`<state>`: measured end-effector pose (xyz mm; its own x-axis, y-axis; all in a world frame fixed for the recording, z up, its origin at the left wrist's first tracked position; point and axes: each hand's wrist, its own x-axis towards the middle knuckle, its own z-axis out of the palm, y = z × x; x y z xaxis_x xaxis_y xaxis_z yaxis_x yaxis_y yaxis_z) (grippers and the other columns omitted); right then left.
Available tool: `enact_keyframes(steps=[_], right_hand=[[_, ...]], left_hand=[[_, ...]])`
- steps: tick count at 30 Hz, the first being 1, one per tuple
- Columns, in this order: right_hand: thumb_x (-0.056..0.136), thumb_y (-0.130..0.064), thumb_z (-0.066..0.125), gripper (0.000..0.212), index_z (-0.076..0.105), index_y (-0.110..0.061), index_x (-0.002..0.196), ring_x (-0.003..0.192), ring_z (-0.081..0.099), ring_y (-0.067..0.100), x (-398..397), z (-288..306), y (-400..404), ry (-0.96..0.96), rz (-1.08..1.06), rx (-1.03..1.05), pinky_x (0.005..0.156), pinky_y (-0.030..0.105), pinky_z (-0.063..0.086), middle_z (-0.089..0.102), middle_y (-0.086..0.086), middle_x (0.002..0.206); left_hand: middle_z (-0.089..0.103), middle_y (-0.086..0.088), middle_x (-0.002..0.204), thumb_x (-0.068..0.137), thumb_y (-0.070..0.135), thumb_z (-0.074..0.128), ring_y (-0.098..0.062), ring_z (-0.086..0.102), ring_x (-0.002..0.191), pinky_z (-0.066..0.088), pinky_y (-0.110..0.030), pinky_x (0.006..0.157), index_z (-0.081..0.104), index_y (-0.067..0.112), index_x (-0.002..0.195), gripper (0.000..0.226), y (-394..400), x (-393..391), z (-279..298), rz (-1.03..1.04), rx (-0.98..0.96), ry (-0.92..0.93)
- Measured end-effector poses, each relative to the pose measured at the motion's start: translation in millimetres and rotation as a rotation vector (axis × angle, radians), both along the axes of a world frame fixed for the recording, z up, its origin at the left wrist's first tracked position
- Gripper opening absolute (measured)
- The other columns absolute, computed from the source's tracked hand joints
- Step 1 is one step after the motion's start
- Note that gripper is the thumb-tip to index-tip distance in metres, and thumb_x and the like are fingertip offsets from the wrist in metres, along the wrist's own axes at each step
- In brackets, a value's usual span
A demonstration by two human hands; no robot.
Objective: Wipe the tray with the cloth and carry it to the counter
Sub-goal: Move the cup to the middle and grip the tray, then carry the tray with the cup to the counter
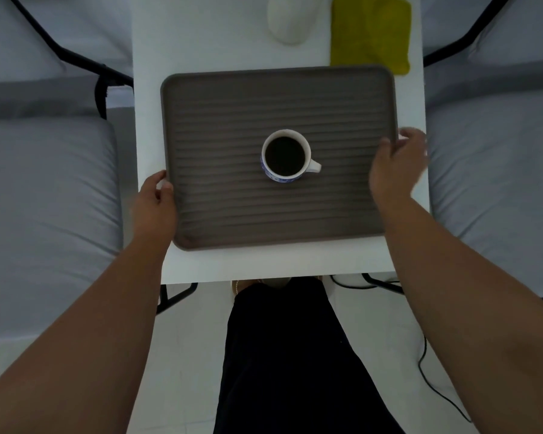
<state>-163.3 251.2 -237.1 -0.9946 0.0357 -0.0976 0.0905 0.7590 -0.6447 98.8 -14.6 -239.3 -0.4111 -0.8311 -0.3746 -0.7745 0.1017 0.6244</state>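
Two hands on tray [220,195] edges, cup [285,156] centred

Edges, blur and cover hide several parts of this view.

The yellow-green folded cloth [370,32] and the pale oval ceramic object [290,18] are both cut by the top edge. The right hand [392,170] is motion-blurred, so its fingers [411,134] at the grey ribbed rectangular tray's [232,120] rim cannot be told as gripping or only touching. The left hand's [154,198] fingertips curl under the rim, hidden. The black cable [436,386] runs out at the bottom edge.
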Motion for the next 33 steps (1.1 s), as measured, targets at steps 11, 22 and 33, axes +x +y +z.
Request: enact_keyframes(steps=[11,22,33], right_hand=[[0.097,-0.012,0.043,0.034,0.054,-0.007,0.128,0.107,0.056,0.029,15.4,-12.8,27.7,-0.1,-0.008,0.118,0.093,0.027,0.04,0.054,0.019,0.121],[0.096,-0.013,0.046,0.032,0.054,-0.007,0.125,0.107,0.054,0.028,46.5,53.1,36.6,-0.093,-0.026,-0.008,0.088,0.019,0.034,0.055,0.019,0.119],[0.095,-0.015,0.051,0.034,0.054,-0.001,0.126,0.106,0.054,0.034,76.1,206.6,86.6,-0.076,-0.073,0.012,0.092,0.035,0.039,0.058,0.021,0.114]], left_hand=[[0.063,-0.009,0.118,0.101,0.029,0.037,-0.024,0.057,0.111,0.043,-0.031,0.092,0.058,0.009,0.127,0.039,2.4,2.4,-11.7,-0.017,-0.151,0.087],[0.058,-0.024,0.124,0.102,0.023,0.043,-0.036,0.054,0.115,0.037,-0.032,0.097,0.055,0.004,0.133,0.038,-6.7,16.6,66.9,-0.038,-0.229,0.049],[0.063,-0.012,0.12,0.102,0.029,0.045,-0.032,0.058,0.111,0.041,-0.041,0.092,0.056,0.016,0.135,0.038,-15.0,-5.0,226.9,-0.189,-0.167,0.168]])
